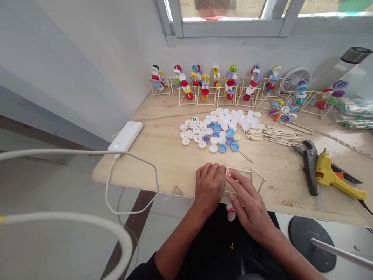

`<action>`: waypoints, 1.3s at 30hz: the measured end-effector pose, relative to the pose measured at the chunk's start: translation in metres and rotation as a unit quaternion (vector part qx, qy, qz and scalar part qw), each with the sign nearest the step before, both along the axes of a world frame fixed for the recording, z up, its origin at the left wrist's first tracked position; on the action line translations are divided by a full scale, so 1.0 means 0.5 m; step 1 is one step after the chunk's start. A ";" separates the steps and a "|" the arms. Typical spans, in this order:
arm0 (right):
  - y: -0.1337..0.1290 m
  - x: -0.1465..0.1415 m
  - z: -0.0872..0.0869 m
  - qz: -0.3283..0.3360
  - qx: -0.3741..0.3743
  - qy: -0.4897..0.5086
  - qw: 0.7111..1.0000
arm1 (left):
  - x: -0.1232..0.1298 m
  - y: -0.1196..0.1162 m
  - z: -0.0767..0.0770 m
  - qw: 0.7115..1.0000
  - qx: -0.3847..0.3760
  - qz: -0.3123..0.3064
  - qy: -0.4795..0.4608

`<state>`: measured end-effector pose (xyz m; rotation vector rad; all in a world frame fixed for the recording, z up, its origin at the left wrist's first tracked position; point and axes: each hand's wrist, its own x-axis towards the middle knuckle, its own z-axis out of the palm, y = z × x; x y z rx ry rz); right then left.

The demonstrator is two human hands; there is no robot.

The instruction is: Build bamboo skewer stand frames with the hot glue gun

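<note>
Beyond the left hand [209,186], loose caps [217,128] lie beside wooden sticks [275,135].

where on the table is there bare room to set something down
The table shows bare wood between the white cable and the left hand, plus a smaller patch between the stick frame and the black tool. It is crowded farther back: loose caps, loose sticks, then capped frames by the wall.

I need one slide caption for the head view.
Left hand and right hand at a stick frame, with loose caps and a glue gun nearby.
</note>
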<state>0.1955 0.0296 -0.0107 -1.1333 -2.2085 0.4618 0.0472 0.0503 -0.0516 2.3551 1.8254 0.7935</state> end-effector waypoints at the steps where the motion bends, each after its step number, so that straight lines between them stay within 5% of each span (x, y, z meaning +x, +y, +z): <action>1: 0.000 0.000 0.000 0.000 0.000 0.000 1.000 | 0.001 0.000 -0.001 1.000 0.002 0.002 0.011; 39: 0.001 -0.001 0.002 -0.001 -0.015 0.017 1.000 | 0.006 0.001 -0.001 0.999 -0.013 0.009 0.052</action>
